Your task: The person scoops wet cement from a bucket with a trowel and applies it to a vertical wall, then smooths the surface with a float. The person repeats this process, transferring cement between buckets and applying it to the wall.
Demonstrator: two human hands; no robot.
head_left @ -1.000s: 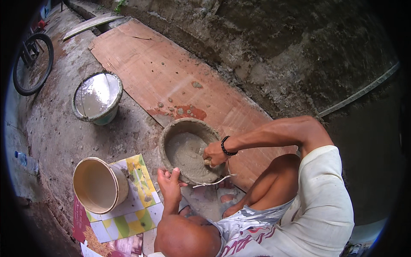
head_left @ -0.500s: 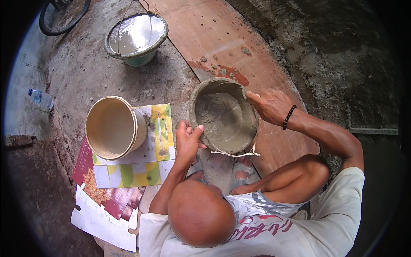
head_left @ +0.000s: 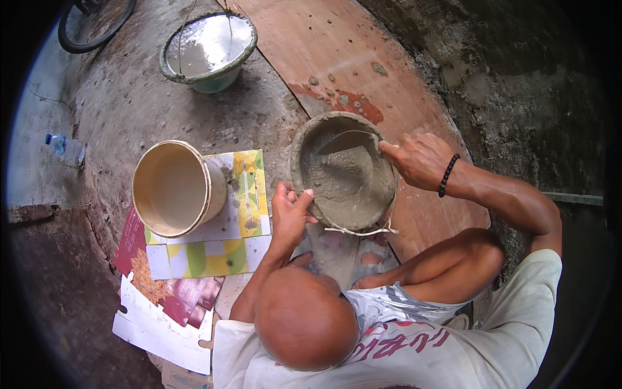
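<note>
A round bucket (head_left: 299, 139) coated in grey mortar stands in front of me, slightly tipped toward me. Wet mortar (head_left: 337, 188) lies inside it. My left hand (head_left: 290, 211) pinches the bucket's near-left rim, thumb on top. At the right rim, my right hand (head_left: 421, 161) is closed round what seems to be a trowel's handle, mostly hidden by the fingers. The mortar-covered trowel blade (head_left: 353, 162) appears to rest in the mix. A pale cord (head_left: 359, 231) hangs along the bucket's near side.
A cream bucket (head_left: 217, 191) of greyish liquid stands on patterned cardboard (head_left: 256, 227) at left. Farther off is a greenish bucket (head_left: 220, 83) filled with watery grey liquid. A plywood sheet (head_left: 337, 55) with mortar crumbs, a plastic bottle (head_left: 65, 148) and a wheel (head_left: 97, 44) are around.
My right hand has shifted slightly at the rim, and the mortar inside has been stirred into a different shape. My left hand keeps its hold on the rim.
</note>
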